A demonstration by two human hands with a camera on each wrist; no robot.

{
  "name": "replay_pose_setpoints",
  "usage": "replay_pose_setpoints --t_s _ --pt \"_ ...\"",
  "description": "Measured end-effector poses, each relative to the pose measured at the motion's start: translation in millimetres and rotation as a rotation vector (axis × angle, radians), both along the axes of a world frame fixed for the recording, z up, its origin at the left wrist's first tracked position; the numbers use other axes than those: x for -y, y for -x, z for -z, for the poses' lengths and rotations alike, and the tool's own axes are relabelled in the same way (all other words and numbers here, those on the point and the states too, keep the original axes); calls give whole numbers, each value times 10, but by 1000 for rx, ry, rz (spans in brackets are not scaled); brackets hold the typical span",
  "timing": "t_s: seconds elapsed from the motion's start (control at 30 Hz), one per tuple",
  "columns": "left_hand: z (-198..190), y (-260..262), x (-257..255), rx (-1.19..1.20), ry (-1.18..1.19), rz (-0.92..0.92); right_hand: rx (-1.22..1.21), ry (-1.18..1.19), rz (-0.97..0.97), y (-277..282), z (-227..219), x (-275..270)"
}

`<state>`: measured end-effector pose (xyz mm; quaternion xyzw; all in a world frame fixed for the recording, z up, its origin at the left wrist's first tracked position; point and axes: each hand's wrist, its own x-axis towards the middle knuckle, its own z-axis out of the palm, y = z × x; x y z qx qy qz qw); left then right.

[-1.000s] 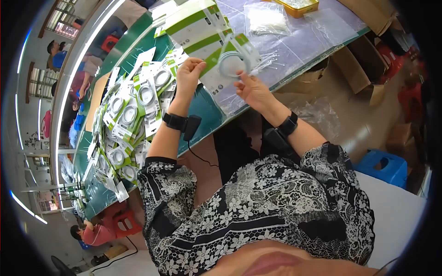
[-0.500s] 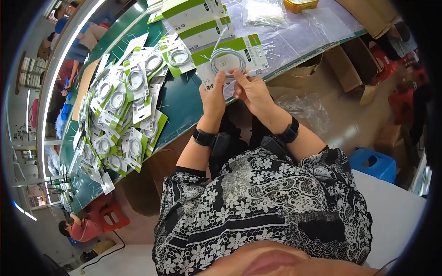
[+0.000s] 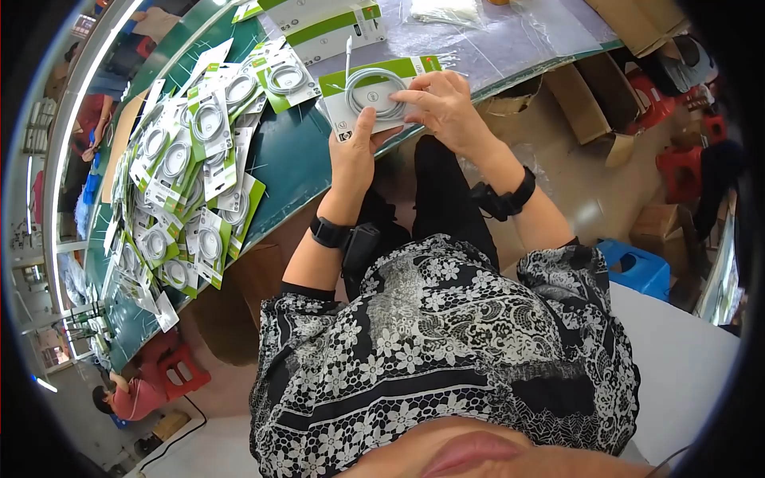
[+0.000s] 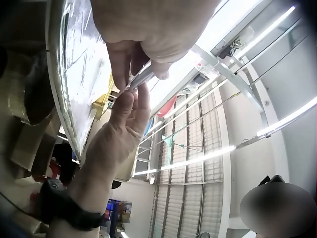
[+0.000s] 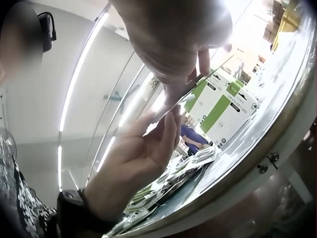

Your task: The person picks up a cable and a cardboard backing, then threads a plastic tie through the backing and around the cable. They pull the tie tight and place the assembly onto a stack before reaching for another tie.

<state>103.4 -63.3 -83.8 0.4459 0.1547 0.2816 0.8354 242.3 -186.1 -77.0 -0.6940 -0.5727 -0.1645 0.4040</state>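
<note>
Pinching near edge of card (image 3: pixel 373 95) in left hand (image 3: pixel 352 155); reaching to coil (image 3: pixel 351 97) with bent fingers of right hand (image 3: pixel 448 111), cannot tell if clamped. Held above table (image 3: pixel 288 155). Probably light, bendable, slick: best gripped by rim.

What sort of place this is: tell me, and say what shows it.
Probably a cable-packing workshop: the left hand holds a carded cable, a heap of others lies on a green worktable, and green-and-white boxes stand nearby.
</note>
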Motion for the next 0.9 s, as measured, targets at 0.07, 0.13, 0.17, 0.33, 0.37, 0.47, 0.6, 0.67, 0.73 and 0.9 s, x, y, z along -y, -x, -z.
replay_pose_setpoints --t_s 0.07,0.13,0.17,0.33,0.37,0.47,0.6,0.67,0.73,0.9 --pt "25 10 -17 8 -22 60 -41 92 -99 -50 18 4" --pt "38 13 -22 -1 -12 61 -40 92 -95 -39 13 2" --pt "47 21 -24 -12 -2 63 -40 93 -91 -24 10 -5" --pt "93 37 -46 -20 48 87 -42 55 -106 -22 20 -23" --pt "102 42 -43 -21 47 88 -44 54 -105 -43 29 -23" --pt "109 69 -39 -40 47 125 -163 98 -234 -141 25 -32" --pt "196 101 -79 -67 24 154 -91 111 -294 -204 -17 -35" --pt "172 107 -72 -55 30 149 -114 118 -286 -197 -51 -24" --pt "140 110 -64 -26 39 137 -155 131 -271 -184 -74 -16" --pt "174 100 -13 12 43 81 -219 112 -281 -123 -73 -38"
